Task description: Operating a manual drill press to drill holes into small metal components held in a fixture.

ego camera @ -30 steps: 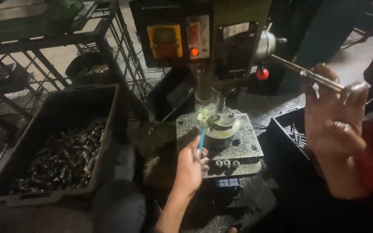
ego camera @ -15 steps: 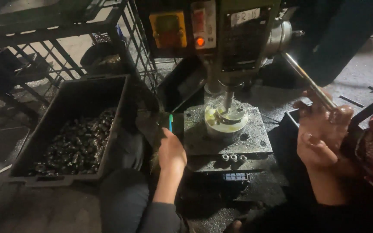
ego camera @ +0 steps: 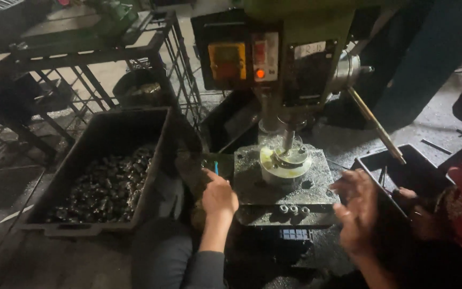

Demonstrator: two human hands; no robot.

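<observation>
The left hand gripped a thin blue brush; the right hand, at three o'clock, was open and empty. A sleeve near the grey steel drill spindle could catch.

The right hand is motion-blurred; its finger positions cannot be determined. The left hand covers most of a blue tool; only the tip shows. The drill press head is cut off by the far edge. The parts in the left bin are too dark to identify.

Green drill press, yellow panel, blue brush, black bin, grey table
</observation>
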